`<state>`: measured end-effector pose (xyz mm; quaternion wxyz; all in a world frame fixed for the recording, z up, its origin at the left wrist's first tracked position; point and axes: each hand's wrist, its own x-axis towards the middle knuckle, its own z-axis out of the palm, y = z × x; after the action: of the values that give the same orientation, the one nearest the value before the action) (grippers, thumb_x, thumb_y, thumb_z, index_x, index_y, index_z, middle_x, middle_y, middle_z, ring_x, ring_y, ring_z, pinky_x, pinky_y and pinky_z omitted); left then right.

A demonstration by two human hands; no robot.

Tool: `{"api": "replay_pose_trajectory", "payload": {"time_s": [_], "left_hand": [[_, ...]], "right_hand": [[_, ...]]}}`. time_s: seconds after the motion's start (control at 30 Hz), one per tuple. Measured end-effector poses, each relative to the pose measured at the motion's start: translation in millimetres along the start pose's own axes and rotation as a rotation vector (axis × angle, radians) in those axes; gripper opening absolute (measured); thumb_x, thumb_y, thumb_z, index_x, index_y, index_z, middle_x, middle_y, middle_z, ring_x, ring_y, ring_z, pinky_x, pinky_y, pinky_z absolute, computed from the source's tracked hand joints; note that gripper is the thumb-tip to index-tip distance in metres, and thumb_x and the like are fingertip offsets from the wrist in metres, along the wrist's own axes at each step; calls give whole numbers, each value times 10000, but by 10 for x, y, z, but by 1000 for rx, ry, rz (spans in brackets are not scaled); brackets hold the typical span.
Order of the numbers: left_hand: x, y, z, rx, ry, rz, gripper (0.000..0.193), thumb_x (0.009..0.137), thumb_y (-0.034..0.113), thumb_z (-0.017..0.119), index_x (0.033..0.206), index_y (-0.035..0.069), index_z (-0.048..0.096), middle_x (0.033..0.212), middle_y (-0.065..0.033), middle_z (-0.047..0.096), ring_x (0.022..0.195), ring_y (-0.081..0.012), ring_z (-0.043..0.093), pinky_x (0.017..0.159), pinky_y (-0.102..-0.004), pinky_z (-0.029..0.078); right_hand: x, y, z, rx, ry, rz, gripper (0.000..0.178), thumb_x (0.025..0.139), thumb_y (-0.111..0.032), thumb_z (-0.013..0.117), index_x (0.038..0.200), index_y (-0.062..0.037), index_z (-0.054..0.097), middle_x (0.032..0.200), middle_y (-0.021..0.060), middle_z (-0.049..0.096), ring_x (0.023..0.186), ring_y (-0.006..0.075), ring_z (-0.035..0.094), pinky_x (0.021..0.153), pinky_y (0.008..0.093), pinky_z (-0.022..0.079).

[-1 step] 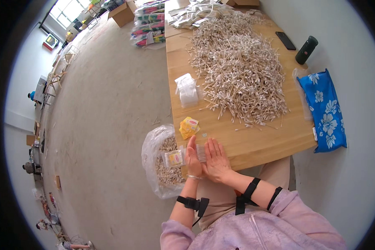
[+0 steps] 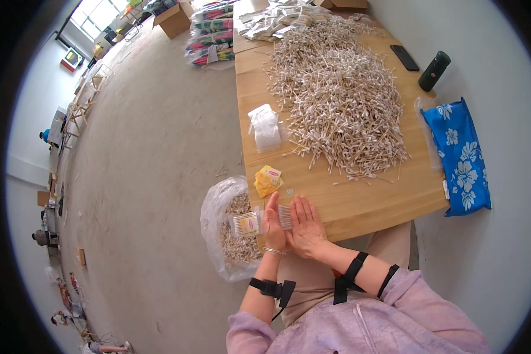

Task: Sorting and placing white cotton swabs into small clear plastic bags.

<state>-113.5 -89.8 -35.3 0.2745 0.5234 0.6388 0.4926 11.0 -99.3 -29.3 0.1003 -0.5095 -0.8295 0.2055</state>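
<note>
One swab row (image 2: 285,216), flanked by my left hand (image 2: 273,229) and right hand (image 2: 307,232), fingers (image 2: 301,209) straight, close together, gripping nothing, seemingly to square it; yellow cards (image 2: 266,182) beyond it, presumably for reach.

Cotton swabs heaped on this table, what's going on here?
A person's left hand and right hand flank a small row of swabs at the near edge of the table. Just left of the left hand is a clear packet of swabs. Yellow cards lie just beyond the hands, a large swab pile spreads farther up, and a plastic bag of swabs is by the left edge.
</note>
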Motion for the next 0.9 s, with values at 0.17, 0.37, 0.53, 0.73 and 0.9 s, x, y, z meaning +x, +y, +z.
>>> {"api": "replay_pose_trajectory", "payload": {"time_s": [0.17,0.37,0.53,0.73,0.9], "left_hand": [[-2,-15,-23,42,-3,7,431,1008,212,374,1366,-25,412,1430,-195,395,1365,-309,320,1126,-384,234],[-18,-14,-34,83,-4,18,428,1007,210,378,1364,-23,416,1425,-197,401,1361,-314,325,1124,-387,239],[-54,-45,-138,120,10,29,425,1006,209,381,1361,-22,420,1420,-199,407,1358,-318,330,1122,-389,243],[16,-43,-222,182,19,30,422,1005,207,385,1359,-20,424,1415,-201,414,1355,-322,335,1120,-392,248],[-29,-49,-250,217,15,42,420,1003,206,389,1357,-18,428,1410,-202,420,1352,-326,340,1118,-394,252]], "right_hand": [[43,-51,83,-41,54,54,800,889,-391,438,1443,88,118,1531,234,88,1440,365,29,1166,464,5],[51,-77,90,-81,99,18,770,895,-367,423,1438,94,132,1527,249,92,1439,369,36,1166,466,8],[84,-127,106,-43,41,16,766,893,-353,439,1430,104,141,1514,272,111,1428,406,55,1162,488,39],[166,-193,200,-87,84,-21,719,911,-348,396,1429,100,178,1529,258,86,1438,379,36,1166,460,-3],[94,-218,219,-57,48,-33,741,910,-365,401,1441,86,149,1533,242,88,1439,375,37,1166,460,2]]}}
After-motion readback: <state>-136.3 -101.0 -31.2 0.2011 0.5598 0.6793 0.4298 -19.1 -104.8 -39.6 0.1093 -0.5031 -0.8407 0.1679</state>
